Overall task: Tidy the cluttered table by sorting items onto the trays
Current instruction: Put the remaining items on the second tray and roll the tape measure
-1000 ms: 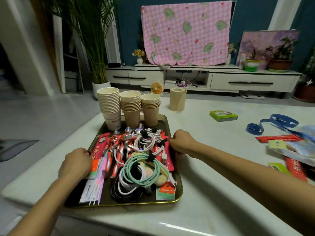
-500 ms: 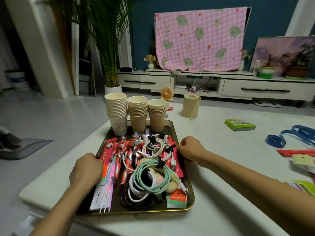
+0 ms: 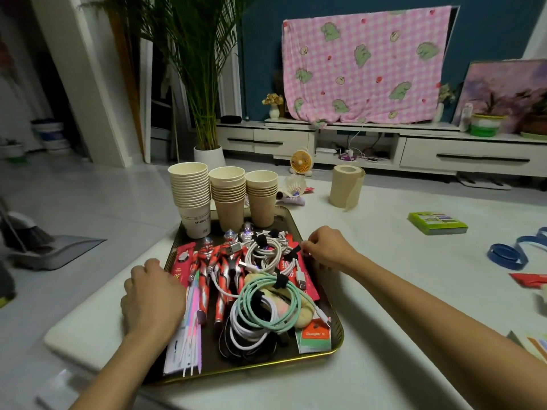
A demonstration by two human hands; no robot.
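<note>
A dark tray with a gold rim lies at the table's near left corner. It holds three stacks of paper cups at the back. In front of them lie red toy figures, coiled white cables, a green cable, straws and red packets. My left hand curls over the tray's left rim. At the right rim my right hand has its fingers curled on the edge, beside a red packet.
On the white table beyond the tray stand a tape roll and a shuttlecock. A green box, blue ribbon and a red packet lie at the right. The table's edge runs just left of the tray.
The view has swung left and come closer. Both hands stay at the tray's two sides; the tray's contents look unchanged.
</note>
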